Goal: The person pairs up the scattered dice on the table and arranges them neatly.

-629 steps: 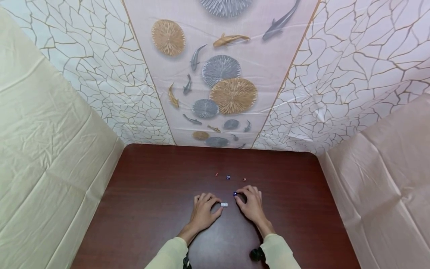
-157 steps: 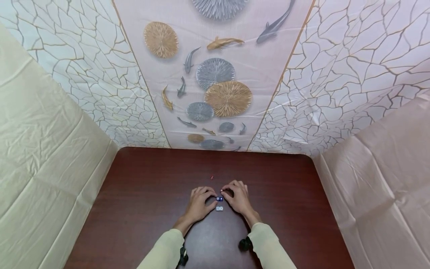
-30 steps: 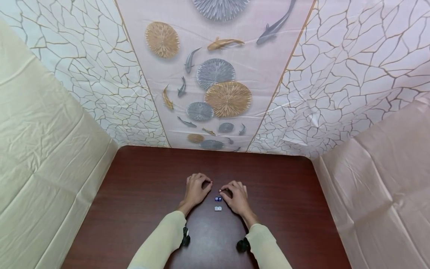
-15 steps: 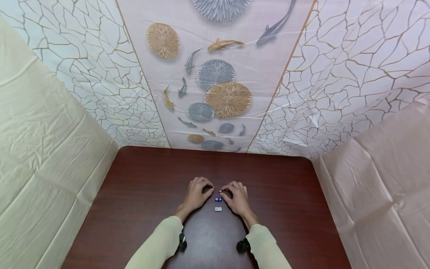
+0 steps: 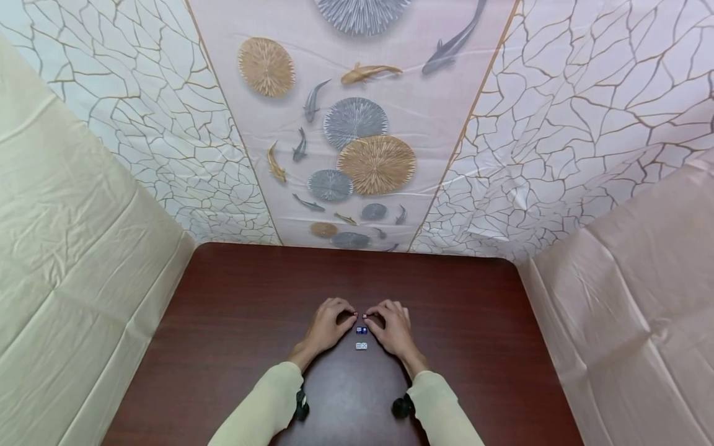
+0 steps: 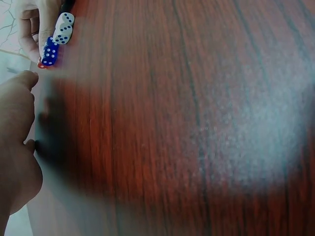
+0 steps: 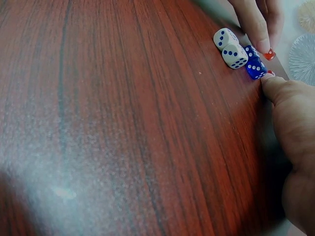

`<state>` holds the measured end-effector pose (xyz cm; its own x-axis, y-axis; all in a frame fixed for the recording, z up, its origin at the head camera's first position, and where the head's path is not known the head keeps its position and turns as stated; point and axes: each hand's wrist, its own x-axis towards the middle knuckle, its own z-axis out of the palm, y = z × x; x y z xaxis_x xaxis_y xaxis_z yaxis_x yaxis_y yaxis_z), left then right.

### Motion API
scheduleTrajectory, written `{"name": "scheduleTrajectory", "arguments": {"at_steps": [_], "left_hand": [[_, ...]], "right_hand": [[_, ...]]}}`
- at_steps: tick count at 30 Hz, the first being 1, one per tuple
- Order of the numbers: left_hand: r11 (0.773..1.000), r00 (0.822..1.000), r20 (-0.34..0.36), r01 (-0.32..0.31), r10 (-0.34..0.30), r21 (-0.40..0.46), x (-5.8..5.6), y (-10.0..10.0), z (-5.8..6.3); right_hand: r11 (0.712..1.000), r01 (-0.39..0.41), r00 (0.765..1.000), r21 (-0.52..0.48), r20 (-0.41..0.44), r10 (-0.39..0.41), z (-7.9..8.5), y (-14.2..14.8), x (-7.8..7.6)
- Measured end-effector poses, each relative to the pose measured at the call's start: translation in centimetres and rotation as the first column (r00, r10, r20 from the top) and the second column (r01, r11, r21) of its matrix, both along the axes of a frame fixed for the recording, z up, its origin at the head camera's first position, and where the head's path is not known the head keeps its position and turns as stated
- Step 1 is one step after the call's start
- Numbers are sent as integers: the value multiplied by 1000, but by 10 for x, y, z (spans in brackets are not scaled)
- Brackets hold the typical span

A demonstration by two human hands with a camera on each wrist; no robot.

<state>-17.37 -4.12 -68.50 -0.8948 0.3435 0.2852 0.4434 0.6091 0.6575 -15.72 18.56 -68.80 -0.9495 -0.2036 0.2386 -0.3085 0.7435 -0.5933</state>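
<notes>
My left hand (image 5: 325,325) pinches a small red die (image 7: 269,54) between thumb and index finger, just left of a second red die. That second red die (image 5: 365,316) is pinched by the thumb and index finger of my right hand (image 5: 393,329); a narrow gap separates the two. On the near side of them, two blue dice (image 5: 361,330) sit side by side on the table. Nearer still, two white dice (image 5: 361,346) with blue pips stand against each other. In the left wrist view, the left fingertips are hidden behind the hand.
The dark reddish-brown table (image 5: 251,279) has a glossy top. A cloth with fish and round leaf patterns (image 5: 346,124) hangs behind its far edge. Beige cloths (image 5: 83,266) hang at both sides. A black wrist device (image 5: 401,407) sits at the right sleeve.
Over the last second, my left hand carried its red die rightward and nearer, beside the other; my right hand stayed. Earlier, the blue dice lay apart, then were paired behind the white pair.
</notes>
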Motion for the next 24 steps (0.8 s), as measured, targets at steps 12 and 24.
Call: {"name": "scheduleTrajectory", "arguments": {"at_steps": [12,24], "left_hand": [[999,996,-92,-12,9,-31,1,8,-4],[999,998,-61,0,-3,-48,-1,8,-4]], "right_hand": [[1000,1,1000,-12,6,-1,-2,0,-1],[1000,4,1000,-14,17,-4,-1,0,0]]}}
